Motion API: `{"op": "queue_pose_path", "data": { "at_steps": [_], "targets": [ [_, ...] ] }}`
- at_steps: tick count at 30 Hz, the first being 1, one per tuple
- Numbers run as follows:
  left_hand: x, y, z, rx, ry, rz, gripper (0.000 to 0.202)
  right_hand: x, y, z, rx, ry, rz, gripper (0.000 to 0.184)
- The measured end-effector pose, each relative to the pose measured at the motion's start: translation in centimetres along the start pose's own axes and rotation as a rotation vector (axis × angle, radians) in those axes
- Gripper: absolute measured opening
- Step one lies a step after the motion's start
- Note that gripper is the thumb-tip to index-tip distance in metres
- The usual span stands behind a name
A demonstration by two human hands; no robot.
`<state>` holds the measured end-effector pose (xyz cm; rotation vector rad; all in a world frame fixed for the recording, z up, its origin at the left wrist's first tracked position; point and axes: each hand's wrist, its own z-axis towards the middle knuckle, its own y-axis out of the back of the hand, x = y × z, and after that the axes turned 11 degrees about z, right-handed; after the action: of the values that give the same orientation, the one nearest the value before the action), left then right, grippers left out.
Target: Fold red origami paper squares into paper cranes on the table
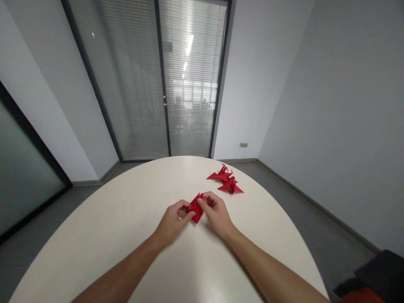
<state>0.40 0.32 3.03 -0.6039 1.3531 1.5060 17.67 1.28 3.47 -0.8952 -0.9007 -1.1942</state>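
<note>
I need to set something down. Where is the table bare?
Widest, between the left hand and the table's left rim. Another lies between the right hand, the cranes and the right rim. Crowded: at the paper in both hands and around the cranes.

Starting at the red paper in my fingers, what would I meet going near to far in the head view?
Folded red paper → red paper cranes → table's far rim → glass panels with blinds.
</note>
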Motion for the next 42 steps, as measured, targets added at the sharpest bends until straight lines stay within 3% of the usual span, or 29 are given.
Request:
{"op": "queue_pose_path", "data": {
  "at_steps": [3, 8, 11, 18, 23, 28, 31, 34, 39, 42],
  "targets": [
    [0.3, -0.1, 0.0, -0.037, 0.005, -0.045, 0.014, -0.1, 0.0, 0.0, 0.006, -0.014, 0.027, 0.024],
    [1.0, -0.4, 0.2, -0.121, 0.033, -0.157, 0.035, -0.8, -0.4, -0.1, 0.073, -0.061, 0.128, 0.032],
    [1.3, -0.4, 0.3, -0.137, 0.039, -0.195, 0.031, -1.1, -0.5, -0.1, 0.06, -0.073, 0.182, 0.038],
    [1.9, -0.5, 0.7, -0.162, 0.085, -0.238, 0.026, -0.7, -0.2, -0.3, 0.096, -0.068, 0.221, 0.03],
    [1.6, -0.6, 0.6, -0.105, 0.032, -0.259, 0.017, -0.8, -0.2, -0.5, 0.154, -0.101, 0.185, 0.037],
    [0.6, -0.4, -0.3, 0.057, -0.032, -0.203, 0.024, -0.9, -0.1, -0.2, 0.08, -0.071, 0.166, 0.044],
    [0.5, -0.5, -0.4, 0.071, -0.011, -0.182, 0.026, -0.9, -0.2, 0.0, 0.076, -0.08, 0.219, 0.052],
    [0.7, -0.4, 0.1, 0.044, -0.017, -0.189, 0.018, -0.9, -0.3, 0.0, 0.089, -0.078, 0.236, 0.046],
    [0.7, 0.0, 0.5, -0.069, -0.047, -0.13, 0.012, -0.5, -0.2, -0.1, 0.135, -0.039, 0.096, 0.019],
    [0.7, 0.0, 0.4, -0.051, -0.033, -0.171, 0.014, -0.3, -0.3, -0.1, 0.134, 0.014, 0.096, 0.022]
  ]
}}
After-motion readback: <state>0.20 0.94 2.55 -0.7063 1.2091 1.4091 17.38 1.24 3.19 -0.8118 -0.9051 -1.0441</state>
